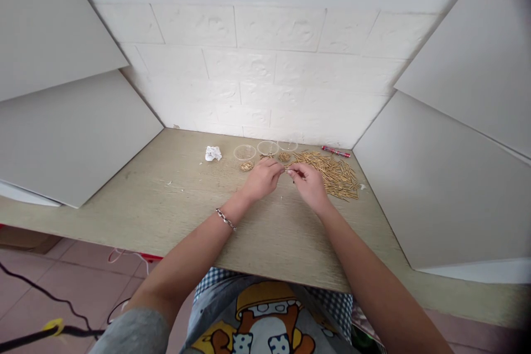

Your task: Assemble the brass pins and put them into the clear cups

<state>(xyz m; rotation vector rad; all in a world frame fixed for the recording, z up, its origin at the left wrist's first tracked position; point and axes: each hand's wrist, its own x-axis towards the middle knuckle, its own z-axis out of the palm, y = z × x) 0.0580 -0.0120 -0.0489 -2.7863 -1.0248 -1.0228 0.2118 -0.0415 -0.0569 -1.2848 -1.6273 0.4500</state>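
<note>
No wording, brand or number legible anywhere in frame.

Slim red tube, right of centre near the wall: multicoloured marks along its side, possibly printing, too small to make out.

Grey T-shirt, bottom centre: cartoon print, brown-and-white figure under a yellow cap. Pale rounded shapes run across the cap's dark band; cannot tell whether letters or pure decoration. Lower edge of the print cut off by the frame.
</note>
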